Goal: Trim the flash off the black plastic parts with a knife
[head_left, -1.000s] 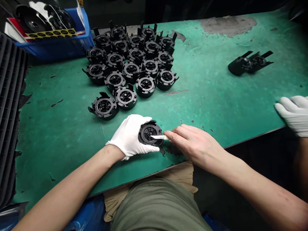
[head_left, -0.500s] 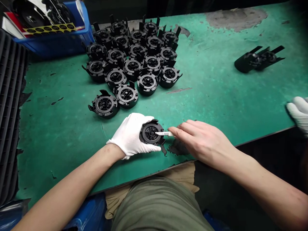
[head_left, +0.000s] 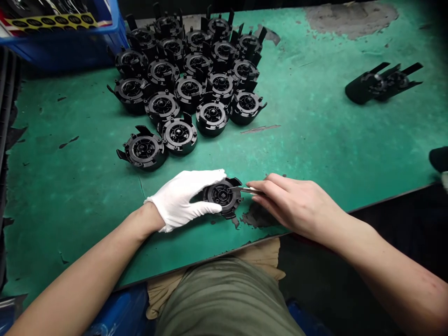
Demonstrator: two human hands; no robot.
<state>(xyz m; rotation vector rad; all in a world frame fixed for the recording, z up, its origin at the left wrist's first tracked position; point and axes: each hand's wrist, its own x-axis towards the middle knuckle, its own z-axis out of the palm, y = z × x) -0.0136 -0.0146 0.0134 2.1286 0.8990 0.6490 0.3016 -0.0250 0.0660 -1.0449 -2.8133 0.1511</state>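
Observation:
My left hand [head_left: 184, 198], in a white glove, wraps round the left side of a round black plastic housing [head_left: 224, 196]. Its ribbed, hollow face points up towards me, and short tabs stick out from the rim. A scalpel-like knife [head_left: 248, 190] is pinched between the thumb and fingers of my bare right hand [head_left: 294, 200]. The slim blade reaches over the right part of the housing's face; whether its tip touches the plastic I cannot tell. My fingers hide most of the handle.
Several similar black housings [head_left: 180, 135] stand grouped beyond my left hand on the worn green tabletop [head_left: 308, 140]. Behind them at left is a blue bin [head_left: 70, 51]. More black parts [head_left: 381, 84] lie at far right. Another person's gloved hand [head_left: 445, 179] shows at the right edge beside a dark object [head_left: 439, 158].
The housing has turned in my left hand, whose thumb now lies across its lower face. The knife has rolled, showing its blade nearly edge-on. A dark object has appeared by the other person's hand.

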